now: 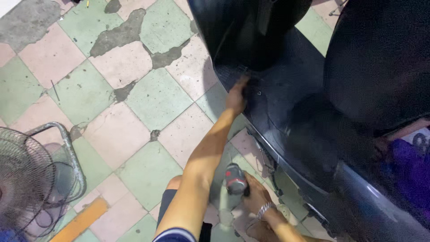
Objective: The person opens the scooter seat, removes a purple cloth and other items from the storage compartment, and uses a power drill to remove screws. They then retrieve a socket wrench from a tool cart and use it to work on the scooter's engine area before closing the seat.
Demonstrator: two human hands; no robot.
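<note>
We look down on a dark scooter (313, 112) standing on a worn floor of pale green and pink tiles (134, 112), with grey patches where the tile surface has broken away. Our left hand (236, 96) reaches up along the outstretched arm to the scooter's dark footboard panel (277, 94); the fingers rest on the panel's left edge, curled over it, though we cannot tell whether they grip the edge or merely press against it. Just beside that hand, 1 small screw (259, 93) sits in the panel. Lower in the view, our right hand (257, 195) is wrapped around the handle of a power drill (234, 179) with a grey and red body, held close to the scooter's lower side edge and near our knee; a metal watch band (265, 209) circles that wrist. The 2 hands are well apart. At the left, a floor fan (31, 179) with a wire cage stands on the tiles, and an orange strip (80, 219) lies beside it. The scooter's black seat (380, 58) fills the upper right.
</note>
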